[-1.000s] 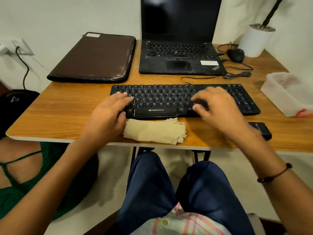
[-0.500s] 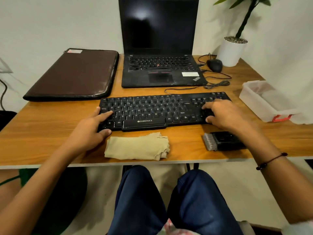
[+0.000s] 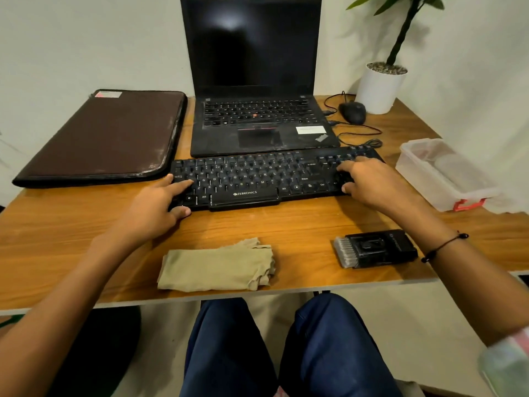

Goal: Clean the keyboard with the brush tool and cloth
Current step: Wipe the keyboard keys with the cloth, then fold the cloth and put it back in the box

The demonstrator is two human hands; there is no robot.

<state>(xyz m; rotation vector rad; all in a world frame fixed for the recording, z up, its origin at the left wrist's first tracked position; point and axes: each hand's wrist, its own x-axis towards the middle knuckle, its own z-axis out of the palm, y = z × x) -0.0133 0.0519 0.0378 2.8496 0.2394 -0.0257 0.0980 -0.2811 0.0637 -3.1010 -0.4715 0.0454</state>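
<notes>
— Where's the keyboard (image 3: 257,179)?
— Mid-desk, touching the laptop's (image 3: 257,130) front edge. My left hand (image 3: 154,207) grasps its left end, my right hand (image 3: 369,181) its right end.
— Cloth (image 3: 214,267) and brush (image 3: 375,249)?
— Untouched, by the near edge.

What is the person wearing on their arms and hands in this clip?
Both forearms are bare. The left hand has nothing on it. The right hand is bare too, with a thin dark cord bracelet on its wrist and a pale striped sleeve at the frame's edge.
</notes>
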